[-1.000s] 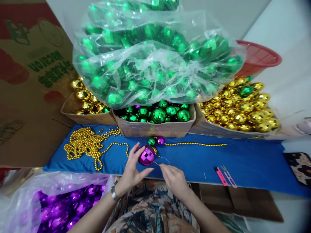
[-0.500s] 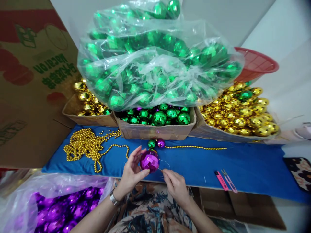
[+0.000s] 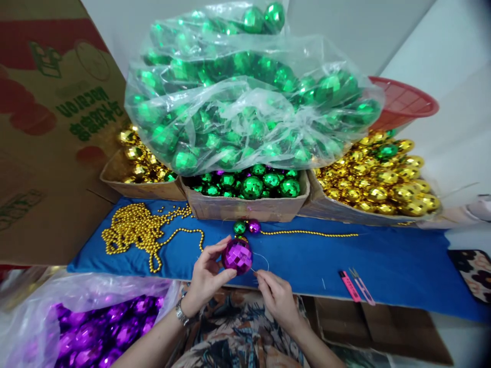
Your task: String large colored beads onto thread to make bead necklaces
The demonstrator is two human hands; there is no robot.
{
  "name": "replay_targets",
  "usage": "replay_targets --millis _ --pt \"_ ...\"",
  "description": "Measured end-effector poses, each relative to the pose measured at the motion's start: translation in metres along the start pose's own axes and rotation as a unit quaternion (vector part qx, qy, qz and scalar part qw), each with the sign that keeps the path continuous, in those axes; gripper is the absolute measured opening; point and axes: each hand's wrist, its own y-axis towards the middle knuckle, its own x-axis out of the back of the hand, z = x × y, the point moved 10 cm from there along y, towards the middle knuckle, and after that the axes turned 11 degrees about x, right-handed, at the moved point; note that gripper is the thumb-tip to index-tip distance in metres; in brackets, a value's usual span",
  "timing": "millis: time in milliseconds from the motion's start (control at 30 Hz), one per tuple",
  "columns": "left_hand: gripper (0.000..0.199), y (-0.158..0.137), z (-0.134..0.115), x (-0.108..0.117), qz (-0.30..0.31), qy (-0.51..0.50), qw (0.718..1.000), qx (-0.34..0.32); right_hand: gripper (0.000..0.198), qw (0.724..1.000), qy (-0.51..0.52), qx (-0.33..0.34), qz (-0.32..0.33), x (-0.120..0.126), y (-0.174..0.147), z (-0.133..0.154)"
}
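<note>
Head view: left hand (image 3: 207, 271) curled round left side of big purple ball (image 3: 237, 256), over counter (image 3: 303, 271) near middle of front edge. Right hand (image 3: 278, 295) pinched on thin string (image 3: 253, 271) beside ball. Hands apart, both busy. Small green ball (image 3: 240, 227) sits just behind, pink cutter (image 3: 350, 286) off right by front edge.

Beyond the left hand (image 3: 209, 273), on its outer side, a tall printed cardboard carton (image 3: 42, 174) bears green lettering (image 3: 84, 105), upside down, that appears to read "Macaron". The larger green characters beside that word are too blurred to read, as is the dark outlined print (image 3: 21, 208) lower down. Outward of the right hand (image 3: 278, 294), the pink cutter (image 3: 349, 286) carries small dark marks, illegible.
</note>
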Motion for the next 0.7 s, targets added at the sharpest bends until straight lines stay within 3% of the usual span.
replay_targets --millis 100,233,400,567,700 --pt "0.044 0.001 0.006 0.0 -0.004 -0.038 0.999 0.024 0.021 1.0 -0.005 0.001 -0.003 0.001 0.0 0.001" --pt "0.055 0.003 0.012 -0.002 -0.005 -0.061 0.997 0.048 0.022 1.0 -0.009 0.002 -0.006 0.004 0.001 0.001" --pt "0.065 0.005 0.01 -0.004 -0.002 -0.06 0.997 0.041 0.024 1.0 -0.015 -0.001 -0.018 0.009 0.002 0.002" --pt "0.064 0.007 0.018 0.0 -0.015 -0.074 0.995 0.064 0.026 1.0 0.005 -0.017 -0.001 0.005 0.001 -0.001" --pt "0.064 0.005 0.013 -0.001 -0.007 -0.051 0.998 0.044 0.026 1.0 -0.027 0.003 0.0 0.006 0.003 0.001"
